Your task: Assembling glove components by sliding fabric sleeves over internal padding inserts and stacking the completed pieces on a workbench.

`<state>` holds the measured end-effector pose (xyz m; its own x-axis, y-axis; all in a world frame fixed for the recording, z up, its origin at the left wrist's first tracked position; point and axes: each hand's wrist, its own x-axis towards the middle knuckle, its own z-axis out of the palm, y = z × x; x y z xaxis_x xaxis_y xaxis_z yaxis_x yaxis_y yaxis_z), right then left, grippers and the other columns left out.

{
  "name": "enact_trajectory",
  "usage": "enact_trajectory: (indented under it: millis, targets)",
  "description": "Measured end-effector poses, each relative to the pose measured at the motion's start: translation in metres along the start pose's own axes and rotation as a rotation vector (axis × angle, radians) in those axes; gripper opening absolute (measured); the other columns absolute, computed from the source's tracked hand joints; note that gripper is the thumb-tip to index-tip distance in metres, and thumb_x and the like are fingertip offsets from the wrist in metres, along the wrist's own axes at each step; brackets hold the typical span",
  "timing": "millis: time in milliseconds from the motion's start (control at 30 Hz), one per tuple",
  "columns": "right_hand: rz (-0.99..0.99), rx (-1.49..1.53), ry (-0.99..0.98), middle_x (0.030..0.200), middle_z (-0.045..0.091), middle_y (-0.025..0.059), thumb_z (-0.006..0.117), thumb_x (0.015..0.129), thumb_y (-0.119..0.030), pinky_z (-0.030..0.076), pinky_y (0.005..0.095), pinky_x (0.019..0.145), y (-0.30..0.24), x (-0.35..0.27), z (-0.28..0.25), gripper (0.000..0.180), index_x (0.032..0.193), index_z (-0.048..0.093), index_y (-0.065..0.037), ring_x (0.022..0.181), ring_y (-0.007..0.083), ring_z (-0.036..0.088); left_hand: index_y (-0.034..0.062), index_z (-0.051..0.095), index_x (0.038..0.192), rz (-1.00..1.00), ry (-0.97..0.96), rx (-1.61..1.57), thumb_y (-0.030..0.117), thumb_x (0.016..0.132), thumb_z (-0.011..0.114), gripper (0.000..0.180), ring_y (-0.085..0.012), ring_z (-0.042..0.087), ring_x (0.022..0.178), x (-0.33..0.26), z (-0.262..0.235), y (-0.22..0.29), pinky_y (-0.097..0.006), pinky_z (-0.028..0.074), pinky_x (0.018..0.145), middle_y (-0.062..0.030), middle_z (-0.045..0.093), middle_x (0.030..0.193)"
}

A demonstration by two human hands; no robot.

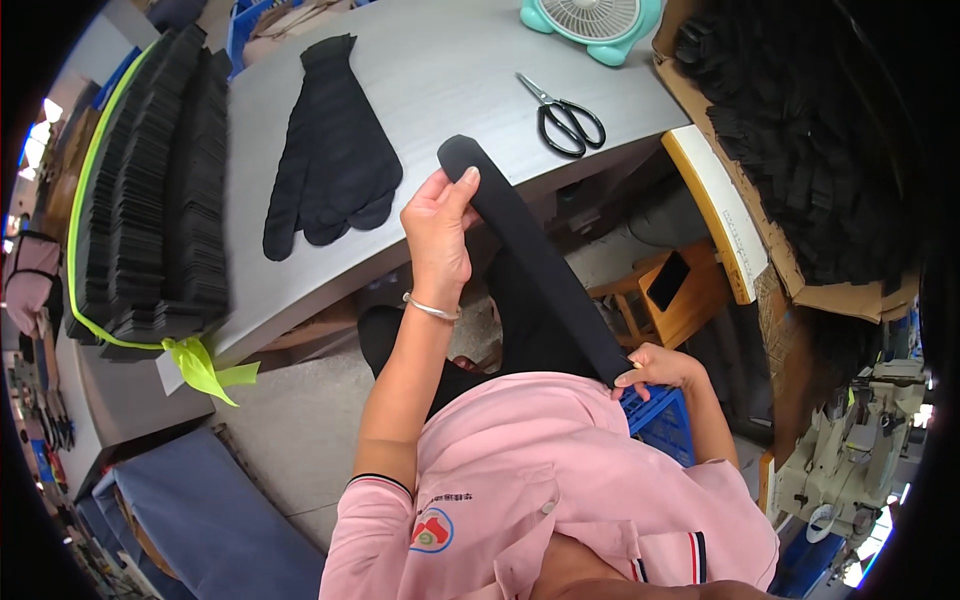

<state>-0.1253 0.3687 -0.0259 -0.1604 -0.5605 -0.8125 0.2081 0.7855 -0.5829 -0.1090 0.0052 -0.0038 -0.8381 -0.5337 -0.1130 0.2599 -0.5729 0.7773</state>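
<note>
A long black fabric strip, folded flat like a sock point(530, 245), stretches slantwise between my two hands in front of my body. My left hand point(440, 215) pinches it near its rounded upper end, just over the table's front edge. At the lower right my right hand point(655, 370) grips the other end, thumb on top. On the grey table point(440, 60), left of my left hand, lies a fanned pile of similar black pieces point(335, 150). Black-handled scissors point(565, 120) rest on the table to the right, blades pointing away and left.
A tall stack of black pieces point(150, 190), tied with yellow-green ribbon point(205, 370), stands at the left. A turquoise fan point(595, 25) is at the back. An open cardboard box point(840, 300) of black pieces sits right, above a wooden stool point(700, 290) with a phone. A sewing machine point(860, 450) stands lower right.
</note>
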Motion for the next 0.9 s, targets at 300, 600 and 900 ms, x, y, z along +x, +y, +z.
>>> enact_trajectory:
  millis: [300,600,900]
  targets:
    - [-0.608,0.136,0.800,0.084,0.064,0.0035,0.070,0.091,-0.023,0.041,0.0241,0.046,-0.089,0.034,0.024,0.037,0.122,0.066,-0.003,0.049,0.0062,0.051,-0.0020,0.065,0.114,0.033,-0.014,0.032,0.011,0.092,0.070,0.026,-0.0065,0.066,0.079,-0.051,0.029,0.001,-0.020,0.051,0.069,-0.0032,0.072,0.094]
    - [-0.708,0.092,0.488,0.067,0.051,-0.0093,0.067,0.096,-0.021,0.034,0.0201,0.051,-0.155,0.024,0.021,0.023,0.103,0.070,0.001,0.056,0.0021,0.043,-0.0066,0.039,0.145,0.039,-0.433,-0.176,0.022,0.094,0.069,0.066,-0.0312,0.058,0.124,-0.082,0.022,0.042,-0.042,0.045,0.107,-0.0213,0.055,0.138]
    - [-0.811,-0.155,0.750,0.083,0.062,0.0014,0.076,0.086,-0.018,0.047,0.0242,0.054,-0.193,0.007,0.053,0.043,0.127,0.064,-0.008,0.061,0.0086,0.056,0.0093,0.061,0.119,-0.025,-0.425,-0.277,0.022,0.090,0.074,0.034,-0.0182,0.053,0.087,-0.077,-0.014,0.025,-0.043,0.052,0.091,-0.0024,0.052,0.093]
